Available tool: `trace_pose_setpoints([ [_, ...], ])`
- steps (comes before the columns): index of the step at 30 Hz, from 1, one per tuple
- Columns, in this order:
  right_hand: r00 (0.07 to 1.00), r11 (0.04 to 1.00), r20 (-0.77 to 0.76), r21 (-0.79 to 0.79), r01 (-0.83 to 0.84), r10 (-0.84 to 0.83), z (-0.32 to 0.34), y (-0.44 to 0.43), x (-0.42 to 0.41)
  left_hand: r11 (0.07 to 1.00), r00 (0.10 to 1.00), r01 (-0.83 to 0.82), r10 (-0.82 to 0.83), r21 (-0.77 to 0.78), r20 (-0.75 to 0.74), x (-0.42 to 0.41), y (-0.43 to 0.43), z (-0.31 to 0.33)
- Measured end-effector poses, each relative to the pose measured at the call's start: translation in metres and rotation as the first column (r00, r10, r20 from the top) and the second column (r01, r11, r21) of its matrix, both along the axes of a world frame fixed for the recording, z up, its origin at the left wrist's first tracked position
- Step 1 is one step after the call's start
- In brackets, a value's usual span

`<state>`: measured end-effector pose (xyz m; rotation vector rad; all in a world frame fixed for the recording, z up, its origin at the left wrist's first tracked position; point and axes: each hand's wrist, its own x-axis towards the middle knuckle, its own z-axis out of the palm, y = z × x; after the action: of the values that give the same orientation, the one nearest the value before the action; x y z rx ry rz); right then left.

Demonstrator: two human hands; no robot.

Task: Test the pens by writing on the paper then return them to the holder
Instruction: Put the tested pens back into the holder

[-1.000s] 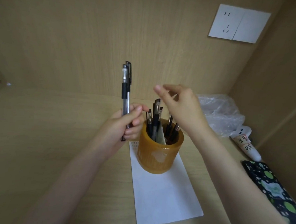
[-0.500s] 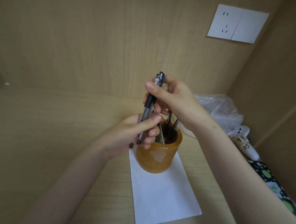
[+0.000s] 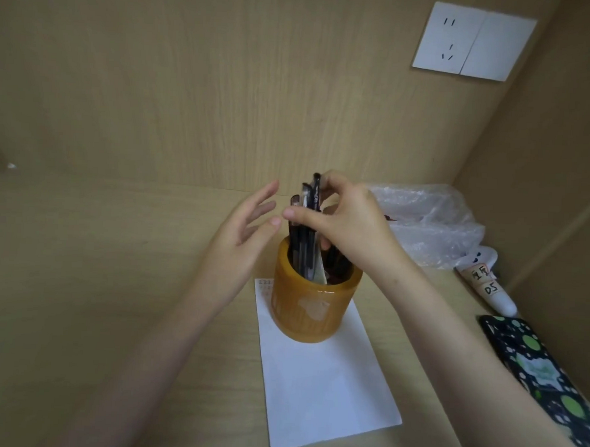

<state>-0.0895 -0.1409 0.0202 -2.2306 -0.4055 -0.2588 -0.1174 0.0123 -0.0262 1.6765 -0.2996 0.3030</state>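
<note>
The round amber translucent pen holder [image 3: 313, 309] stands on the far end of a white rectangular sheet of paper [image 3: 322, 389], which lies on the pale wood-grain worktop [image 3: 78, 280]. A bunch of clear-barrelled pens with black caps [image 3: 297, 247] stands upright inside it.

The right hand [image 3: 348, 219] reaches over the holder from the right. Its grip is clamped on one black-capped pen [image 3: 315, 193], with the thumb laid across the barrels and the fingers curled round the upper end. The pen's lower end is down inside the holder among the others. The left hand [image 3: 241, 244] hovers just left of the pens with its grip apart, fingers straight and spread, holding nothing.

A few faint small marks sit on the paper's far left corner, just beside the holder, too small to read.

At the far right lies a crumpled clear plastic bag [image 3: 423, 219]. Near it a white tube [image 3: 488, 284] carries two handwritten labels. The nearer one reads "05", and the other I cannot make out. A black pouch with green and white spots [image 3: 545, 373] lies at the right edge. A white wall socket plate [image 3: 474, 41] is fixed on the back panel, upper right.
</note>
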Motion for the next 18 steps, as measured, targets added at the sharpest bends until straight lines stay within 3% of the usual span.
trace_pose_setpoints([
  [4, 0.982, 0.982, 0.167, -0.148, 0.117, -0.092, -0.002, -0.009, 0.003, 0.998, 0.998, 0.061, -0.061, 0.004, 0.022, 0.003, -0.008, 0.0],
  [8, 0.957, 0.986, 0.29, -0.162, 0.044, 0.005, -0.001, -0.02, 0.003, 0.993, 0.998, 0.046, -0.051, 0.113, 0.048, 0.003, -0.01, -0.003],
  [10, 0.971, 0.985, 0.223, -0.163, -0.052, 0.088, -0.004, -0.024, 0.003, 0.984, 0.997, 0.005, -0.018, 0.177, 0.074, 0.002, -0.012, -0.004],
  [13, 0.973, 0.973, 0.017, -0.042, -0.229, 0.23, -0.008, -0.029, -0.003, 0.983, 0.995, -0.012, -0.006, 0.183, 0.096, 0.001, -0.014, -0.004],
  [18, 0.943, 0.939, -0.009, 0.095, -0.331, 0.333, -0.01, -0.033, -0.011, 0.971, 0.996, 0.074, -0.085, 0.229, 0.036, 0.003, -0.016, -0.01],
])
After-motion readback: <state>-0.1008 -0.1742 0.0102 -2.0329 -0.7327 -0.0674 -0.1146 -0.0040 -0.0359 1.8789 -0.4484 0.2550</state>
